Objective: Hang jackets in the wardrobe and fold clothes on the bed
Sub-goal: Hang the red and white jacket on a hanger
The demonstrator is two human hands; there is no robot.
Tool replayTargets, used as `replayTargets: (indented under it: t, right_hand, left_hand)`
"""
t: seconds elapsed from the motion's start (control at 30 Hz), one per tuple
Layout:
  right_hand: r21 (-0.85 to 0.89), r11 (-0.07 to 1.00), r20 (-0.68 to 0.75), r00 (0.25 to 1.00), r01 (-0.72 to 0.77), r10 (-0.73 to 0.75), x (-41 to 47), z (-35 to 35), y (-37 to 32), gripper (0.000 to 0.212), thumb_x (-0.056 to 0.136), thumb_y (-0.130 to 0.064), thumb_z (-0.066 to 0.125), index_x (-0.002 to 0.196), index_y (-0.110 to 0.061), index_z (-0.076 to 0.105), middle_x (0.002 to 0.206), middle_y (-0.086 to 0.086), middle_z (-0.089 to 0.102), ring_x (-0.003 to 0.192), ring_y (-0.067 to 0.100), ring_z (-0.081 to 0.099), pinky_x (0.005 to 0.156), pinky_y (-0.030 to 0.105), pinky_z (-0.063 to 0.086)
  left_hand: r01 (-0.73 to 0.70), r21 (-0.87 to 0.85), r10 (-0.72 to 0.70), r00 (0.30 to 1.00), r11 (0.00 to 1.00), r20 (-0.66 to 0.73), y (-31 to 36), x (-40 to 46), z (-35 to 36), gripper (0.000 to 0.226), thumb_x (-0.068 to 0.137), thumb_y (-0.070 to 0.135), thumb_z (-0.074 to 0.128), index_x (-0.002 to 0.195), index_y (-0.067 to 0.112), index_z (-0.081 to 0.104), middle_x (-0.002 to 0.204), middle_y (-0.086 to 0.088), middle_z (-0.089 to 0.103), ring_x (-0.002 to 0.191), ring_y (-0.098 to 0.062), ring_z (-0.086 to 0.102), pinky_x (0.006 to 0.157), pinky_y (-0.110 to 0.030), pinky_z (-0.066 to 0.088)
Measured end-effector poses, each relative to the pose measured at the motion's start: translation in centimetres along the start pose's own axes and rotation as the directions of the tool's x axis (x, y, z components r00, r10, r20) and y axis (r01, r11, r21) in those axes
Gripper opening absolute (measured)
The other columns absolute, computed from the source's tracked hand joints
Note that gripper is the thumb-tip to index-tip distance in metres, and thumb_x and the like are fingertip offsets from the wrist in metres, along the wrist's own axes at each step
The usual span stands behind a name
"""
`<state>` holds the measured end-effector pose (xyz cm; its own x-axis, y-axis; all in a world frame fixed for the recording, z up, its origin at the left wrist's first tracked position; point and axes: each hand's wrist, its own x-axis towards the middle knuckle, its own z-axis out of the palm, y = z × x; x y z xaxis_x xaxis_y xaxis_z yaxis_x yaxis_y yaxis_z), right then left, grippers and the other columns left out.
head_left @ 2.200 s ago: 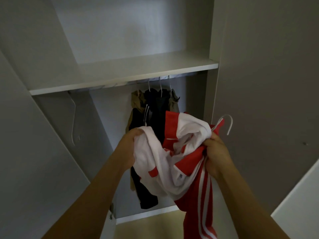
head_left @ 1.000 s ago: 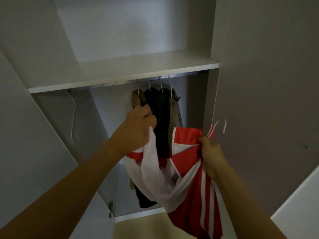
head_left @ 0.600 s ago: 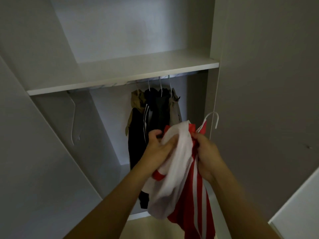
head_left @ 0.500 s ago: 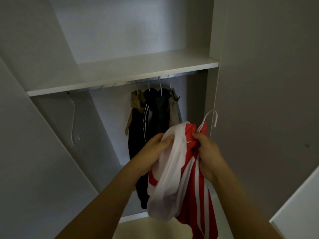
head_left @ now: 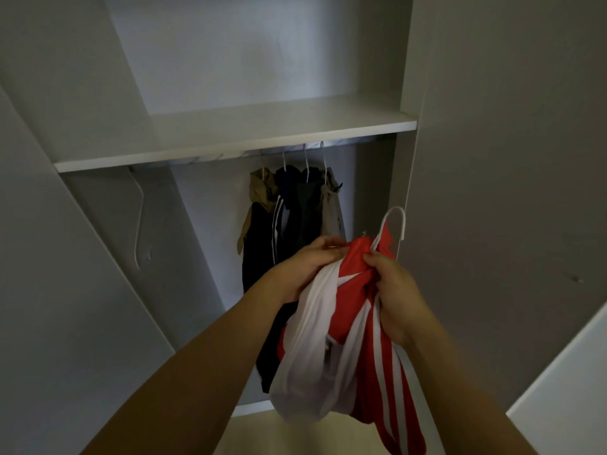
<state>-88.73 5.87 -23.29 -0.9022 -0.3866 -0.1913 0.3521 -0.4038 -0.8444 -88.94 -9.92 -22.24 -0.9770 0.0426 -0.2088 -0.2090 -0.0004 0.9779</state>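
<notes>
A red and white striped jacket (head_left: 358,326) hangs bunched between my hands in front of the open wardrobe. My left hand (head_left: 305,267) grips its collar edge from the left. My right hand (head_left: 391,290) grips the red fabric at the neck, where a white hanger hook (head_left: 395,221) sticks up. The hanger's body is hidden inside the jacket. Several dark and tan jackets (head_left: 292,224) hang on white hangers from the rail under the shelf (head_left: 230,139).
An empty white hanger (head_left: 139,221) hangs at the rail's left end. A wardrobe door (head_left: 509,159) stands open on the right, another panel (head_left: 49,290) on the left. A white surface (head_left: 565,389) shows at the lower right.
My left hand has come down from the spread-out white side and closed in beside my right at the collar. The jacket went from spread open to bunched together.
</notes>
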Motion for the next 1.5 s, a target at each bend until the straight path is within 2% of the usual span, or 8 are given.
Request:
replayTargets:
  t: [0.17,0.27,0.4,0.57,0.97,1.17,1.3,1.5]
  right_hand:
    - [0.043,0.999,-0.02,1.0,-0.013,0.014,-0.3,-0.4,-0.3,0.034,0.092,-0.023,0.054,0.124,-0.01,0.056,0.095,0.011,0.074,0.083,0.022,0.073,0.062,0.029,0.056]
    - [0.074,0.997,-0.041,0.999,-0.008,0.011,-0.5,-0.6,-0.7,0.034,0.094,-0.022,0.053,0.125,-0.01,0.052,0.093,0.01,0.074,0.078,0.022,0.073,0.056,0.028,0.056]
    - [0.094,0.995,-0.071,0.997,0.019,-0.013,-0.3,-0.7,-0.9,0.037,0.096,-0.022,0.05,0.129,-0.007,0.052,0.103,0.014,0.069,0.082,0.022,0.069,0.062,0.03,0.054]
    - [0.081,0.997,-0.036,0.999,0.009,-0.007,0.1,0.2,-0.2,0.032,0.095,-0.022,0.05,0.125,-0.008,0.055,0.1,0.012,0.071,0.085,0.023,0.07,0.062,0.03,0.057]
    - [-0.168,0.983,-0.086,0.992,0.076,-0.092,1.8,0.4,1.2,0.03,0.096,-0.019,0.048,0.12,-0.004,0.058,0.13,0.029,0.051,0.109,0.041,0.06,0.096,0.052,0.049]
    - [-0.575,0.778,0.046,0.96,0.253,-0.278,1.5,-1.1,0.6,0.071,0.089,0.006,0.042,0.115,-0.057,0.06,0.118,0.004,0.034,0.082,0.021,0.054,0.059,0.022,0.054]
    - [-0.491,0.808,0.146,0.945,0.326,-0.292,1.4,-0.3,0.6,0.063,0.087,0.0,0.047,0.098,-0.059,0.067,0.11,-0.01,0.031,0.089,-0.005,0.052,0.065,0.009,0.05]
    - [-0.541,0.783,0.195,0.952,0.306,-0.237,1.5,0.2,0.8,0.06,0.086,-0.001,0.054,0.089,-0.06,0.068,0.107,-0.006,0.028,0.105,0.006,0.042,0.076,0.008,0.047]
  left_hand:
    - [-0.092,-0.042,0.093,0.995,0.995,0.025,-0.6,-0.2,-0.9,0.036,0.076,0.01,0.07,0.111,0.02,0.066,0.108,-0.003,0.071,0.097,-0.016,0.069,0.08,-0.027,0.054]
    - [-0.094,-0.328,0.09,0.996,0.94,-0.027,-1.1,-1.3,-3.2,0.044,0.076,-0.005,0.06,0.118,0.01,0.063,0.107,-0.009,0.068,0.094,-0.021,0.067,0.085,-0.033,0.052]
    - [-0.038,-0.527,0.111,0.988,0.849,0.107,-0.5,-3.4,-5.9,0.052,0.067,0.013,0.066,0.118,0.003,0.066,0.094,-0.012,0.066,0.074,-0.026,0.064,0.075,-0.036,0.053]
    - [-0.078,-0.136,0.08,0.997,0.988,0.012,0.3,-4.4,-4.2,0.051,0.083,0.025,0.073,0.121,-0.005,0.061,0.116,-0.026,0.062,0.103,-0.035,0.059,0.097,-0.047,0.046]
    - [-0.067,0.058,0.072,0.994,0.996,-0.085,1.0,-4.7,-3.5,0.006,0.074,0.013,0.079,0.073,0.015,0.073,0.072,-0.002,0.07,0.063,-0.012,0.066,0.059,-0.023,0.052]
    - [-0.164,0.413,0.223,0.97,0.896,-0.098,1.6,-5.2,-4.2,0.01,0.082,0.013,0.074,0.08,0.004,0.07,0.062,0.001,0.059,0.054,-0.005,0.053,0.053,-0.015,0.044]
    - [-0.147,0.491,0.185,0.982,0.858,-0.03,1.7,-5.2,-3.3,0.012,0.083,0.01,0.073,0.082,-0.002,0.069,0.06,0.004,0.061,0.054,-0.003,0.053,0.053,-0.013,0.042]
    - [-0.254,0.547,0.232,0.966,0.798,0.109,2.4,-6.0,-3.2,0.006,0.089,0.009,0.066,0.084,0.008,0.069,0.073,-0.011,0.062,0.066,-0.012,0.057,0.063,-0.018,0.047]
